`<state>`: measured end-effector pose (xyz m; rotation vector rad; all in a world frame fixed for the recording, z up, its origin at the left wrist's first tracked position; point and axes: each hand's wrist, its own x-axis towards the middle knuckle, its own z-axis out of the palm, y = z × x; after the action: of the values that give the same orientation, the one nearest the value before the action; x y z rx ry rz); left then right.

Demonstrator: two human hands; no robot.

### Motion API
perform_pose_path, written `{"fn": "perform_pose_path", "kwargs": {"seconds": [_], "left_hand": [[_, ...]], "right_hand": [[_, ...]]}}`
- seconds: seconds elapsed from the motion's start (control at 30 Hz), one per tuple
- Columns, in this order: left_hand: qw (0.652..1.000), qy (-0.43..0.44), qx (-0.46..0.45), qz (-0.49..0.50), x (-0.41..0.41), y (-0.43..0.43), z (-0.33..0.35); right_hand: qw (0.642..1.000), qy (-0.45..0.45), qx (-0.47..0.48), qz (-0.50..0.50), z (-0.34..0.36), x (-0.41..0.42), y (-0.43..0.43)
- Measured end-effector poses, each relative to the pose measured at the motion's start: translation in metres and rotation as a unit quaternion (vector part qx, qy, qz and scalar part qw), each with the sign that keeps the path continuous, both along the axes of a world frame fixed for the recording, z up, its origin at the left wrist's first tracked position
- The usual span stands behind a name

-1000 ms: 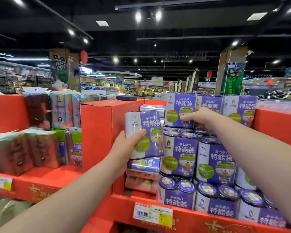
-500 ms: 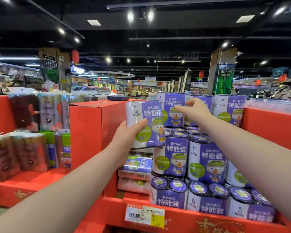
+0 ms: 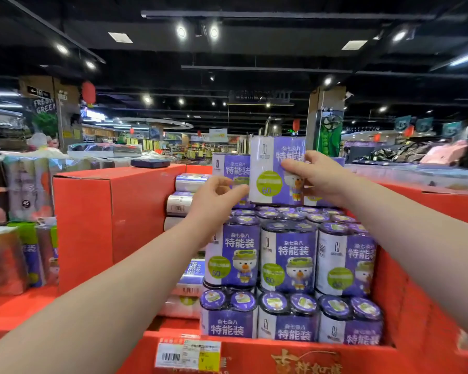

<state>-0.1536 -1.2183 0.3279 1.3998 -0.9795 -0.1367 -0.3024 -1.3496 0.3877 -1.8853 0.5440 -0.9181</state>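
The purple pack [image 3: 265, 168] stands up straight on top of the stack [image 3: 287, 260], close beside another pack [image 3: 227, 168], so the top row looks neat. The right hand [image 3: 316, 176] curls its fingers round the pack's front to keep it from tipping. The left hand [image 3: 214, 195] touches its lower corner with bent fingers; I cannot tell if it grips. A red box [image 3: 254, 354] holds them all

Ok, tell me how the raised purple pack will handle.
Probably light: the right hand grips the purple pack by one side. Its glossy film may slip. Tall and narrow, it might tip on the stack below.
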Motion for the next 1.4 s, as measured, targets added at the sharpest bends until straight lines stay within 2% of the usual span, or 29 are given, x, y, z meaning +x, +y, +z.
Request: {"fn": "perform_pose_path", "kwargs": {"seconds": [0.1, 0.17, 0.37, 0.4, 0.5, 0.57, 0.87, 1.13, 1.23, 1.4], "left_hand": [[0.983, -0.111, 0.134, 0.050, 0.007, -0.002, -0.013], [0.970, -0.144, 0.187, 0.049, 0.009, -0.004, -0.022], [0.977, -0.125, 0.170, 0.031, 0.007, -0.002, -0.025], [0.978, -0.124, 0.167, 0.032, 0.006, -0.002, -0.025], [0.980, -0.116, 0.160, 0.031, 0.005, 0.000, -0.026], [0.980, -0.113, 0.158, 0.033, 0.005, 0.000, -0.027], [0.980, -0.115, 0.158, 0.033, 0.005, 0.000, -0.027], [0.973, -0.152, 0.167, 0.044, 0.005, 0.000, -0.025], [0.966, -0.182, 0.164, 0.076, 0.003, 0.002, -0.024], [0.950, -0.247, 0.133, 0.137, -0.010, 0.011, -0.023]], "right_hand": [[1.000, 0.001, 0.004, -0.028, -0.009, -0.006, -0.026], [0.999, 0.000, 0.020, -0.047, -0.017, -0.003, -0.037], [0.995, -0.017, 0.020, -0.096, -0.030, 0.020, -0.052], [0.995, 0.002, 0.015, -0.095, -0.030, 0.021, -0.054], [0.981, 0.139, -0.037, -0.133, -0.030, 0.017, -0.056], [0.970, 0.171, -0.056, -0.160, -0.031, 0.016, -0.055], [0.961, 0.175, -0.084, -0.196, -0.035, 0.026, -0.047], [0.960, 0.179, -0.089, -0.198, -0.031, 0.017, -0.031], [0.950, 0.180, -0.141, -0.213, -0.030, 0.008, -0.021], [0.916, 0.181, -0.298, -0.199, -0.035, -0.007, 0.005]]}}
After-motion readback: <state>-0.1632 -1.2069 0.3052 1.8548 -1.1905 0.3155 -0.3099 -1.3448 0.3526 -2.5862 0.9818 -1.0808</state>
